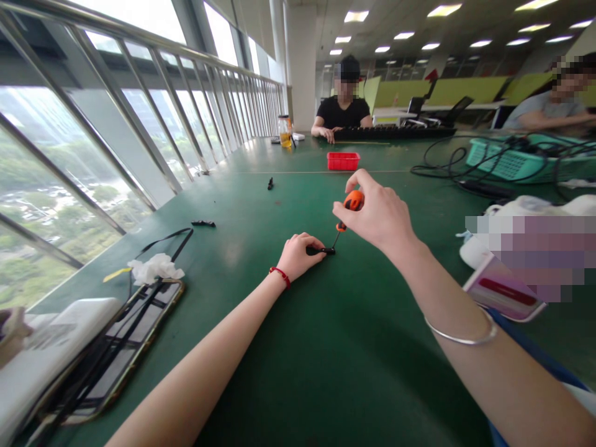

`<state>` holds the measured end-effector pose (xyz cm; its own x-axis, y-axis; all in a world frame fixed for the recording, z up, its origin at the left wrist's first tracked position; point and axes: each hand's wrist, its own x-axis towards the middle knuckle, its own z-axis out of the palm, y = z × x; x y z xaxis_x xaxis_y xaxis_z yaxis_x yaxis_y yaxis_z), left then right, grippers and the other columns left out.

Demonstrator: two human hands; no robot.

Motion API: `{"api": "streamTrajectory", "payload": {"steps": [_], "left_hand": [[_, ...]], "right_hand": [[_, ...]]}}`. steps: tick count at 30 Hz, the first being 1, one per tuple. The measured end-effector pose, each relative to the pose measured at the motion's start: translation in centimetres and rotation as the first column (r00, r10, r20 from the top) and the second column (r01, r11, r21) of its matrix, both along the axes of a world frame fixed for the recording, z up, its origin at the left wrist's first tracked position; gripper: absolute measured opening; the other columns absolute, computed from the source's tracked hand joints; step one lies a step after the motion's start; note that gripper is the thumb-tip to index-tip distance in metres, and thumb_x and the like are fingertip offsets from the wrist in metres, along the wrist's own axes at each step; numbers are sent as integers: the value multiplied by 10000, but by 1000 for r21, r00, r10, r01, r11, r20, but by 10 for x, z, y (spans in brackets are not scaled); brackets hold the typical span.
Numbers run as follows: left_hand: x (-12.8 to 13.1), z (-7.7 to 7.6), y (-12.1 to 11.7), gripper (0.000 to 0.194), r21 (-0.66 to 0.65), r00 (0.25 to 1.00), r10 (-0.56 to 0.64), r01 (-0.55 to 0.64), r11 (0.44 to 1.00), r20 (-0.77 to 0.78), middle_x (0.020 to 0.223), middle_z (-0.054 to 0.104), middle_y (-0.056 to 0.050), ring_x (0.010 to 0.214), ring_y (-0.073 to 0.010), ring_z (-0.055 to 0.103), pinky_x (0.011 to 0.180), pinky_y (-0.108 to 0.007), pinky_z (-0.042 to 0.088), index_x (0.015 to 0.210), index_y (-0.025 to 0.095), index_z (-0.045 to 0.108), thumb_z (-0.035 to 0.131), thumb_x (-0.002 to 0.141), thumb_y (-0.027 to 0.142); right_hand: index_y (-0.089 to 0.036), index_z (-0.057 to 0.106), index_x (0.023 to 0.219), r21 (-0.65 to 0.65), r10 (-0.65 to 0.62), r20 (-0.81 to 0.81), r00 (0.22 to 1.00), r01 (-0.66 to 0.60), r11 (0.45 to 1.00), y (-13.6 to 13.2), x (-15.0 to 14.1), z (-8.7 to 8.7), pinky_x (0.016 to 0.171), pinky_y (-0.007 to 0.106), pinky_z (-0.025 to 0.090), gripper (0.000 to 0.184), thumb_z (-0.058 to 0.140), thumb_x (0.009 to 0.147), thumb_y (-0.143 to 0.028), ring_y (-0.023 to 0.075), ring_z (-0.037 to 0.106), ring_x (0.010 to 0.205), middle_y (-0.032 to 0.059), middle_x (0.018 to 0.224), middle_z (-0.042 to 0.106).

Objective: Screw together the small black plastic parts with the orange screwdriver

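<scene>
My left hand (300,255) is closed on a small black bar-shaped part (327,251), pressing it against the green tabletop (261,298). Its left end is partly covered by my fingers. In my right hand (379,208) is an orange and black screwdriver (354,201), gripped by the handle between thumb and fingers. The screwdriver stands tilted, its thin shaft running down to the right end of the black part. Whether a screw sits under the tip is too small to tell.
Two similar black pieces, one nearer (203,223) and one farther (270,184), lie to the left. Beyond my hands is a red basket (343,161). Cables and a teal basket (507,162) lie at right. A phone-like framed object (153,316) is at left. A person (344,108) sits opposite.
</scene>
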<state>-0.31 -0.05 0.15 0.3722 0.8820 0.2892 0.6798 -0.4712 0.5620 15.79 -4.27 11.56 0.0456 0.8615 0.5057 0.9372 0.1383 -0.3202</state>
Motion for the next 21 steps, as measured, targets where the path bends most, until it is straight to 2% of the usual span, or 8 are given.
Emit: {"api": "streamTrajectory", "payload": {"steps": [2,5,8,12,16,18,20,21], "left_hand": [[0,0,0,101,0,1000,-3,3,1000,1,901,670,-22,897,-204,573,867,-360,429,808,198,690,651,733,254],[0,-1,1,108,-1,1000,-2,2,1000,0,903,670,-22,901,-207,573,864,-361,430,812,200,692,652,736,263],[1,-2,2,114,2,1000,2,-2,1000,-6,905,670,-22,905,-210,571,861,-364,429,819,200,693,653,736,268],[1,-2,1,113,5,1000,-2,2,1000,-5,906,671,-23,905,-209,572,863,-365,428,824,199,694,655,740,264],[1,-1,1,112,4,1000,-2,2,1000,-7,910,673,-23,908,-207,574,883,-370,423,832,196,696,657,744,254],[1,-1,1,113,4,1000,0,0,1000,-10,916,674,-23,912,-207,574,894,-374,419,835,198,697,657,747,258],[1,-1,1,115,5,1000,2,-2,1000,-13,917,673,-25,909,-207,574,890,-375,421,837,198,697,657,750,262],[1,-2,1,116,6,1000,1,-1,1000,-14,918,673,-26,907,-207,573,884,-375,424,838,199,698,657,752,264]], "right_hand": [[-253,541,820,6,-9,21,1000,9,1000,1,-1,-2,516,267,281,254,488,788,-499,200,544,605,14,652,599],[-248,527,738,-5,-24,42,999,25,1000,4,0,-5,516,267,271,200,476,804,-430,203,550,625,17,637,594],[-253,523,807,-6,-21,-9,1000,20,1000,6,1,-6,513,263,276,130,534,742,-364,200,546,623,8,675,613],[-249,504,923,17,-6,-57,998,7,1000,6,1,-7,508,262,279,271,586,703,-385,190,530,586,3,707,621],[-238,511,775,42,-10,-30,999,11,999,6,1,-7,510,268,268,313,458,808,-546,194,532,582,12,628,575],[-237,508,734,41,-13,-24,1000,14,999,6,1,-7,515,269,269,291,432,831,-501,193,533,587,10,607,563],[-245,522,792,33,-13,-38,999,14,999,6,2,-6,518,268,276,170,499,787,-413,192,534,589,1,632,580],[-249,526,847,27,-10,-48,999,11,1000,6,2,-6,518,267,282,167,533,754,-388,192,534,587,-2,651,589]]}}
